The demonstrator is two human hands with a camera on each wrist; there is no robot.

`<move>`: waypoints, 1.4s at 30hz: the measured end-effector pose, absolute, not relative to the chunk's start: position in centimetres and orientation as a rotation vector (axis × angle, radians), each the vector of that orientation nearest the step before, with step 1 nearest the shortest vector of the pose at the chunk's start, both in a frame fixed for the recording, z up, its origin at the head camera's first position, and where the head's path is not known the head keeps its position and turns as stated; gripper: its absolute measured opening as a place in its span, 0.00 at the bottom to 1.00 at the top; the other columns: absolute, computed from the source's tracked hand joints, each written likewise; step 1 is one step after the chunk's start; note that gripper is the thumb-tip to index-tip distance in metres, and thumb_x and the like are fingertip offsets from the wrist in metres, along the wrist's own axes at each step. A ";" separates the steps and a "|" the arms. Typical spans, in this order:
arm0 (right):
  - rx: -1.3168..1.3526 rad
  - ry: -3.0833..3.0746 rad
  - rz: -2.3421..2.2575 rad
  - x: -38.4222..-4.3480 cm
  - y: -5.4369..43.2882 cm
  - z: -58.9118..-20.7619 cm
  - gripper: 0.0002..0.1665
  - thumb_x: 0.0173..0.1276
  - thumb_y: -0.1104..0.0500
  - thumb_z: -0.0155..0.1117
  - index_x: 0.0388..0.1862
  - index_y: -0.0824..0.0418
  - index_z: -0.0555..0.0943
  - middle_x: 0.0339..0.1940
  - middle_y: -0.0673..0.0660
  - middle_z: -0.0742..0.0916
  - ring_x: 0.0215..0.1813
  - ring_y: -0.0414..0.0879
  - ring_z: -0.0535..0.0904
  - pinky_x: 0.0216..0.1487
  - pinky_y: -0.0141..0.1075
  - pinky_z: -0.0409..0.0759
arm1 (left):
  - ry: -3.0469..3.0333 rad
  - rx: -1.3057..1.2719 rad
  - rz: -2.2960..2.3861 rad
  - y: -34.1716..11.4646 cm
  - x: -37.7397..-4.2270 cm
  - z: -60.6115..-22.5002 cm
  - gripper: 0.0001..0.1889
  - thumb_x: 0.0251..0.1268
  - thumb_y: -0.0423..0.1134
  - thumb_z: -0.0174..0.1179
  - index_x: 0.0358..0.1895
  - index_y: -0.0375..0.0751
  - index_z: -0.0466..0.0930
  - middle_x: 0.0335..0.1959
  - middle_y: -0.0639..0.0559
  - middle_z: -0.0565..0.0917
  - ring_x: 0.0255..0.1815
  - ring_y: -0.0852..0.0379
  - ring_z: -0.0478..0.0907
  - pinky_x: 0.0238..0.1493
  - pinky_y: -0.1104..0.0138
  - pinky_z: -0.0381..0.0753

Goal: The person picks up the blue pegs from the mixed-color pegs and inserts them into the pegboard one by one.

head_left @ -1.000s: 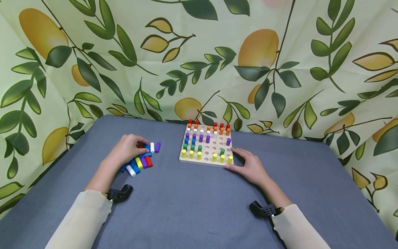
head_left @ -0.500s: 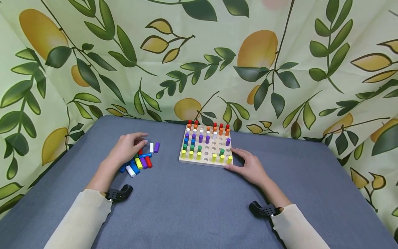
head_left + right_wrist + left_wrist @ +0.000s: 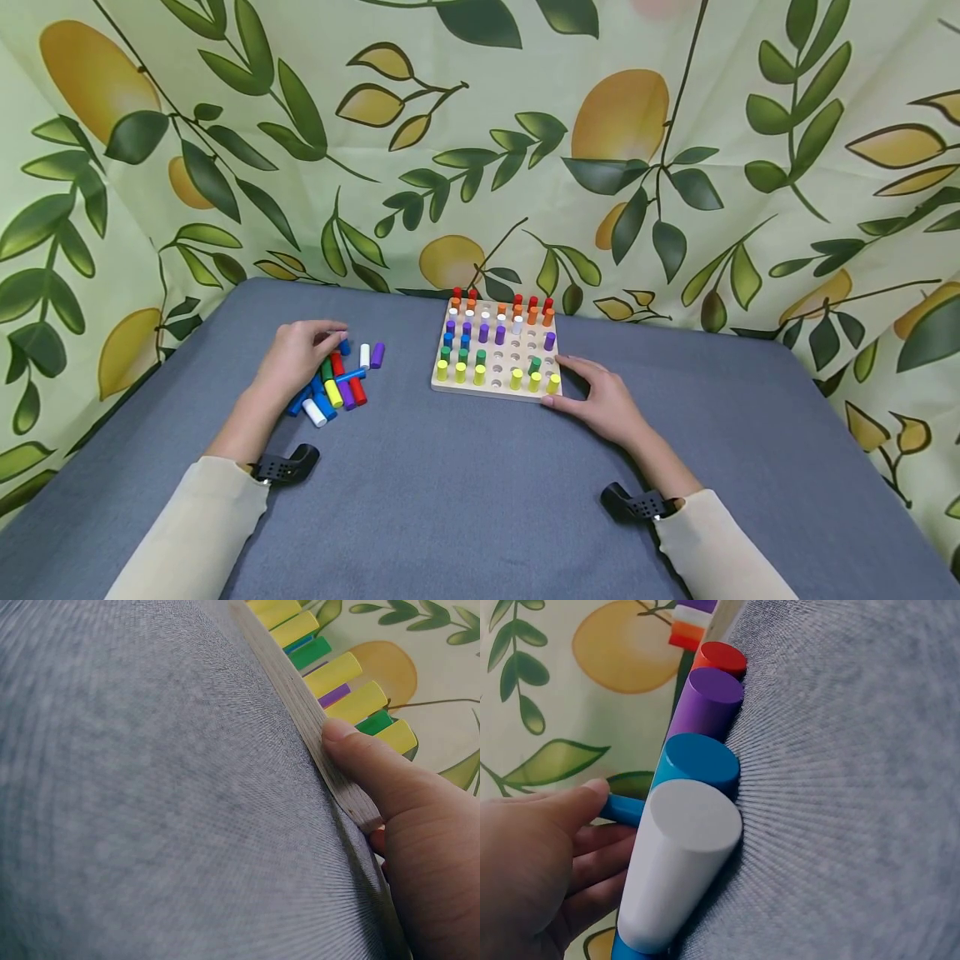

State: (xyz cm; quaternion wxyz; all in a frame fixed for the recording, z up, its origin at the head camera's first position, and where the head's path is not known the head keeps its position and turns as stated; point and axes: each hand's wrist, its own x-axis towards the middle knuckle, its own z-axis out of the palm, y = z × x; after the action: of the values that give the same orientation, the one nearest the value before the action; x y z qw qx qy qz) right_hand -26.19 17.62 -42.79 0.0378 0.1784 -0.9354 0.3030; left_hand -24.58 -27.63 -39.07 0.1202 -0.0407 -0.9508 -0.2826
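At the left of the head view, my left hand (image 3: 292, 360) pinches a blue peg (image 3: 344, 346) with thumb and fingertips, over the far side of a loose peg pile. The same blue peg (image 3: 622, 809) shows in the left wrist view, partly hidden behind a white peg (image 3: 690, 825). My right hand (image 3: 603, 400) grips the right front corner of a wooden pegboard (image 3: 468, 389), thumb on its front edge. Rows of red, orange, white, purple, blue, green and yellow pegs stand upright in it, with bare holes mostly around its middle and right.
Beside the left hand lie a yellow peg (image 3: 333, 393), a white peg (image 3: 314, 412), a purple peg (image 3: 377, 355) and several others. A grey cloth (image 3: 450, 500) covers the table. Behind it hangs a fruit-patterned curtain (image 3: 480, 125).
My left hand has drawn back slightly to the left, and the blue peg at its fingertips has come into view, with red and green pegs more exposed. My right hand stays on the pegboard.
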 end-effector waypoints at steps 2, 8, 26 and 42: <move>0.541 -2.871 0.928 -26.2 17.7 -42.7 0.46 0.59 0.35 0.74 0.73 0.52 0.74 0.72 0.64 0.77 0.76 0.63 0.69 0.74 0.63 0.64 | -2.766 -0.115 -0.838 -27.5 -24.6 -39.0 0.16 0.77 0.41 0.57 0.57 0.36 0.84 0.53 0.33 0.86 0.49 0.40 0.84 0.52 0.44 0.82; 0.536 -2.865 0.911 -26.1 17.9 -42.8 0.46 0.59 0.35 0.74 0.73 0.53 0.74 0.72 0.65 0.78 0.75 0.64 0.70 0.73 0.64 0.65 | -2.746 -0.124 -0.846 -27.1 -24.6 -38.8 0.15 0.75 0.39 0.59 0.55 0.33 0.85 0.50 0.34 0.88 0.49 0.39 0.85 0.51 0.45 0.83; 0.540 -2.871 0.931 -26.2 18.0 -42.9 0.47 0.58 0.35 0.75 0.73 0.53 0.74 0.72 0.61 0.78 0.76 0.61 0.69 0.74 0.62 0.65 | -2.657 -0.203 -0.963 -20.9 -24.3 -33.6 0.14 0.73 0.40 0.62 0.54 0.37 0.87 0.46 0.40 0.90 0.43 0.45 0.87 0.45 0.53 0.87; 0.531 -2.873 0.924 -26.3 17.8 -43.2 0.47 0.59 0.34 0.74 0.73 0.52 0.74 0.72 0.61 0.78 0.76 0.62 0.69 0.74 0.62 0.65 | -2.711 -0.353 -1.052 -12.3 -26.9 -32.9 0.14 0.72 0.41 0.63 0.53 0.38 0.88 0.48 0.44 0.90 0.47 0.51 0.87 0.53 0.57 0.86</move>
State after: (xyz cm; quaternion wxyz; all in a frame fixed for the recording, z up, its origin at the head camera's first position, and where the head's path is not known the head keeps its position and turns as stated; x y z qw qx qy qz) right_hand -26.31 17.84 -43.18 0.0386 0.1730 -0.9369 0.3015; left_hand -26.94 -12.27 -32.86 0.1056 -0.1199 -0.9202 -0.3572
